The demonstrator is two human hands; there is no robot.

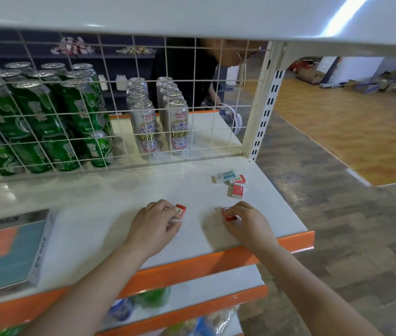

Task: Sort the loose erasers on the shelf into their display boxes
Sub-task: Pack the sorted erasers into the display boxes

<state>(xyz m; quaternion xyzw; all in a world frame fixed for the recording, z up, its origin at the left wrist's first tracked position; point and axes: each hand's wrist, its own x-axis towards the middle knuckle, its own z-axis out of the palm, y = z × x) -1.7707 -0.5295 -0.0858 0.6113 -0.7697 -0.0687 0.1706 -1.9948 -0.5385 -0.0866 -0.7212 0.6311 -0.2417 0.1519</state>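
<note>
On the white shelf my left hand pinches a red-sleeved eraser at its fingertips. To its right, my right hand grips another red-sleeved eraser against the shelf surface. Further back on the right lie three loose erasers: a blue-sleeved one, a small red one and a larger red one. A display box with an orange and blue face lies at the shelf's left end.
A wire grid backs the shelf, with green cans and silver cans behind it. Beyond the grid stands a person. The shelf's orange front edge runs below my wrists. Lower shelves hold packaged goods.
</note>
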